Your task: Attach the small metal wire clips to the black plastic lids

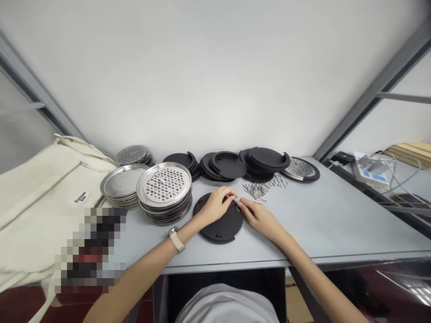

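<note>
Above the right edge of a round black plate, my two hands meet fingertip to fingertip. My left hand has its fingers closed in a pinch on a small metal piece. My right hand pinches a thin metal ring at the same spot; fingers partly cover both, so how they join cannot be made out. The black plate lies flat on the table, with small holes near its rim. Just beyond my right hand lie a pile of wire hooks and several loose metal rings.
Left of the plate stand stacked metal grater discs and plain-looking metal discs. Black plates are piled along the wall. A grater disc in a black holder lies at right. A cream canvas bag covers the table's left end.
</note>
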Available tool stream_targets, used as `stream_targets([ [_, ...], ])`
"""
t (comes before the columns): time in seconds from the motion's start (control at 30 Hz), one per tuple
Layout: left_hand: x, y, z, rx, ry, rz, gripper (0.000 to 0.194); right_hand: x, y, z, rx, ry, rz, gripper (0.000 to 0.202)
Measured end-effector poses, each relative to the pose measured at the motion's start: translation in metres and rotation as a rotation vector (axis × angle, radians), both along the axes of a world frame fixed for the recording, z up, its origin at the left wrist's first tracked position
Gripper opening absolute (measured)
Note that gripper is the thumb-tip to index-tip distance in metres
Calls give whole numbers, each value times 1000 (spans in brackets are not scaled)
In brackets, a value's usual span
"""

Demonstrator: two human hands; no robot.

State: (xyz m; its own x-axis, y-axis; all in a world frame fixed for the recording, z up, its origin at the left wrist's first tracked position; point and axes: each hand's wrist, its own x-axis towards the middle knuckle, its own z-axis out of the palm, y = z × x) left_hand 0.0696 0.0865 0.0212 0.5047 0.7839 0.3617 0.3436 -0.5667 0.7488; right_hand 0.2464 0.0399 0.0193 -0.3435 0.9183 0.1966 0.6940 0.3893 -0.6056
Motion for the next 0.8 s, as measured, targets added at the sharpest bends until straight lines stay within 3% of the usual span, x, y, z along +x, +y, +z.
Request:
stream_targets([
  [0.37,-2,-1,4,69,10,25,20,0,6,7,-91,42,-10,42],
  [0.43,-2,-2,4,76,24,32,21,3,14,11,-168,38,5,45],
  [0.6,-2,-2,5,91,74,32,22,17,42,26,-546,84,249,48],
  [0.8,-2,-2,6,101,104,49,22,20,59,33,-678,73,340,48],
])
